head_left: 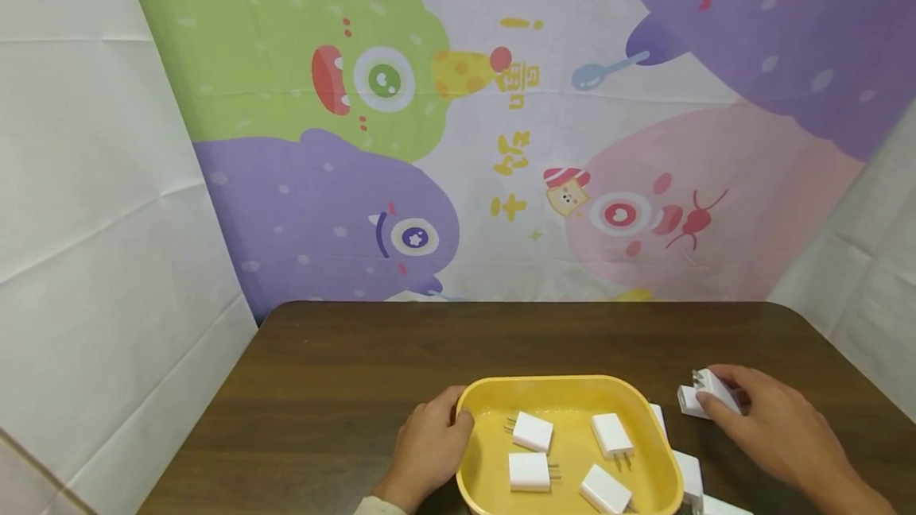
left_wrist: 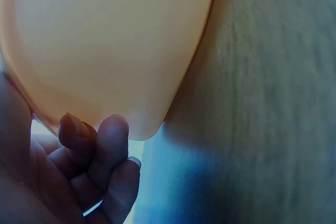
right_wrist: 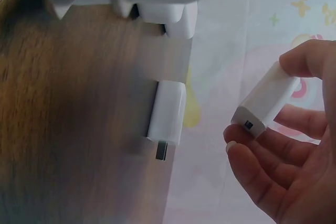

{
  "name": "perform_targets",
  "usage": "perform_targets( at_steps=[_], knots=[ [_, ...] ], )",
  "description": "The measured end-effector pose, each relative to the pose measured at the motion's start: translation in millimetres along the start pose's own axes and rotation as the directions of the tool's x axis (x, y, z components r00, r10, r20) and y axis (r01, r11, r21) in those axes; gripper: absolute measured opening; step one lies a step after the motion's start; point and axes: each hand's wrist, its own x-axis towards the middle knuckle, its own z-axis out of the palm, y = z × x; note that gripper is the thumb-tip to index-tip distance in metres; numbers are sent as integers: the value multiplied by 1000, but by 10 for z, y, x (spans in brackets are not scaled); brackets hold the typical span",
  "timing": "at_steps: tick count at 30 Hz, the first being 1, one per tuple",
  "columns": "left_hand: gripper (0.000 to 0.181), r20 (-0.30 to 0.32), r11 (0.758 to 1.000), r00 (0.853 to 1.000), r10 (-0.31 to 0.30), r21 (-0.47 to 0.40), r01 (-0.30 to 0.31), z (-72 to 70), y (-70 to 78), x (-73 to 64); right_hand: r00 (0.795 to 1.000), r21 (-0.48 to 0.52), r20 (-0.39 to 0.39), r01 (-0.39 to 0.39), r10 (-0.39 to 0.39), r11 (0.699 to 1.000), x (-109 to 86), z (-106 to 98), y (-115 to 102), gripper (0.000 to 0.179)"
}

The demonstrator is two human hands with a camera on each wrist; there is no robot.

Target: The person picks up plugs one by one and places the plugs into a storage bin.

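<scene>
My left hand (head_left: 429, 445) grips the left rim of a yellow plastic basin (head_left: 572, 422), thumb at the top edge. In the left wrist view, curled fingers (left_wrist: 113, 140) lie against the basin's outer side (left_wrist: 115, 40). Several white charger plugs, such as one upper-left plug (head_left: 533, 432), lie spread inside it. To the right of the basin, my right hand (head_left: 787, 429) pinches a white charger plug (right_wrist: 268, 97) between thumb and fingers, its prongs pointing up-left in the head view. Just behind and below it, another plug (right_wrist: 169, 109) lies on the table.
More white plugs (head_left: 688, 477) sit against the basin's right side, partly hidden by its wall. The dark wooden table (head_left: 343, 372) has white cloth (head_left: 86, 221) on the left and a cartoon-printed curtain (head_left: 515, 261) behind it.
</scene>
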Motion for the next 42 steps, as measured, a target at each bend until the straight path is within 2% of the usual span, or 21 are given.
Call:
perform_targets(
  at_steps=[4, 10, 17, 24, 31, 39, 42],
  knots=[
    [31, -2, 1000, 1000, -4, -2, 4, 1, 0, 0, 1000, 12, -7, 10, -10, 1000, -5, 2, -41, 59],
    [31, -7, 1000, 1000, 4, 0, -4, 0, -3, -1, 999, 40, 43, -7, 5, 999, -12, 13, -128, 64],
    [30, 2, 1000, 1000, 6, -11, -6, 0, -5, -5, 998, 69, -20, 56, -55, 996, -74, 70, -245, 53],
    [30, 3, 1000, 1000, 10, -5, -10, 4, 1, -6, 1000, 103, 21, 21, -23, 994, -97, 66, -351, 57],
    [31, -11, 1000, 1000, 14, -5, -14, 5, -11, 0, 994, 91, -59, 98, -92, 991, -67, 19, -489, 48],
    [31, -3, 1000, 1000, 13, -1, -13, 5, -12, 2, 988, 96, -89, 137, -128, 986, -103, 6, -625, 46],
    [31, -9, 1000, 1000, 15, -2, -15, 6, -11, 2, 989, 103, -72, 133, -126, 986, -126, 6, -678, 47]
  ],
)
